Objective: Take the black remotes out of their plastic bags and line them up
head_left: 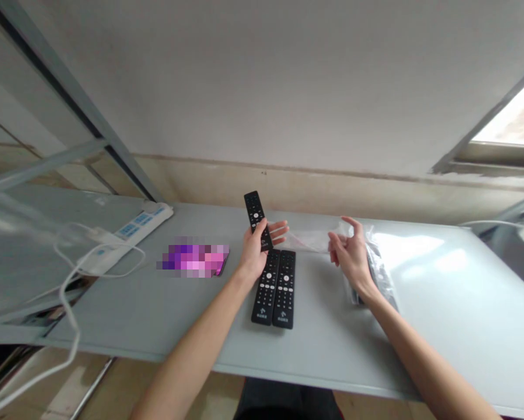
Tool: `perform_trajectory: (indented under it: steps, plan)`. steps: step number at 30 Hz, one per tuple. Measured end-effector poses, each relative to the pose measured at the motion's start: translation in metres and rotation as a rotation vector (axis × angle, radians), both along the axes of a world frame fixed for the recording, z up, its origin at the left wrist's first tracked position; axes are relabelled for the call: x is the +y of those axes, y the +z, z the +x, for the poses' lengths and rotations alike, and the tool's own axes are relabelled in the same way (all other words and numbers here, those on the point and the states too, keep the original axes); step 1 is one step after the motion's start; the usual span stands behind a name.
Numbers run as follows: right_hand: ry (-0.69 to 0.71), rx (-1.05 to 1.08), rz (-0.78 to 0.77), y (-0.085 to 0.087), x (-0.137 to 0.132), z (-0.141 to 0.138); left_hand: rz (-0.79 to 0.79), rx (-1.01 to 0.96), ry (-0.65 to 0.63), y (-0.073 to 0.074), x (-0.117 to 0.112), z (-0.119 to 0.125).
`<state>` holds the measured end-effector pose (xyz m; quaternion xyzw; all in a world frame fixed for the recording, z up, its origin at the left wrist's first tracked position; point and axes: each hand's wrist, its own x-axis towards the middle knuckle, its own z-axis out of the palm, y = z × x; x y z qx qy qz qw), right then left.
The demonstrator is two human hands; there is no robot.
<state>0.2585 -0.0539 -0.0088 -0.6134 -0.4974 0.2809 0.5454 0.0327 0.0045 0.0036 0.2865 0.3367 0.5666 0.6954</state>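
Observation:
A black remote control (253, 207) stands tilted up in my left hand (256, 248), held between the thumb and palm while the other fingers spread to the right. Just below that hand, two more black remote controls (274, 291) lie side by side on the table, buttons up. My right hand (352, 251) has its index finger raised and bent, and its thumb and other fingers curl onto a clear plastic bag (309, 240); its grip is partly hidden. Under the right wrist lie dark items in clear plastic wrapping (383, 274).
On the grey table (323, 350), a phone-like object with a blurred purple screen (196, 258) lies to the left. Beyond it are a white power strip (130, 233) and a loose white cable (71, 315). A metal frame (69, 76) stands at the left; a wall runs behind.

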Motion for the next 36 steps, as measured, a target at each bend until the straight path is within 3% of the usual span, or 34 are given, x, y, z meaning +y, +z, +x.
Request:
perform_trajectory:
  steps: [5,9,12,14,19,23,26,30,33,36]
  plan:
    - [-0.058,-0.315,0.023,-0.017,0.003,0.003,0.077,0.023,0.106,-0.006,-0.003,0.009]
    - [-0.095,-0.367,0.058,-0.021,0.005,0.008,0.156,0.077,0.32,-0.007,0.002,0.006]
    - [-0.089,-0.43,0.038,-0.022,0.005,0.011,0.144,0.109,0.401,-0.007,0.005,0.001]
    - [-0.059,-0.515,0.004,-0.023,0.005,0.012,0.138,0.123,0.368,-0.007,0.005,0.0]
    - [-0.008,-0.81,-0.04,-0.022,0.004,0.009,0.165,0.133,0.128,-0.012,0.005,0.007]
    - [-0.083,-0.991,0.049,-0.017,-0.002,0.0,0.211,0.225,0.129,-0.014,0.002,0.012]
    - [0.088,-1.05,0.098,-0.016,-0.007,-0.013,0.308,0.216,0.111,-0.008,-0.001,0.012]
    - [0.337,-1.084,0.035,-0.025,-0.012,-0.026,0.334,0.117,-0.005,-0.002,-0.004,0.01]
    - [0.412,-1.062,-0.033,-0.032,-0.011,-0.026,0.254,0.15,-0.034,-0.006,-0.002,0.009]
    - [0.387,-1.048,-0.054,-0.035,-0.008,-0.02,0.172,0.216,-0.016,-0.014,0.003,0.006]
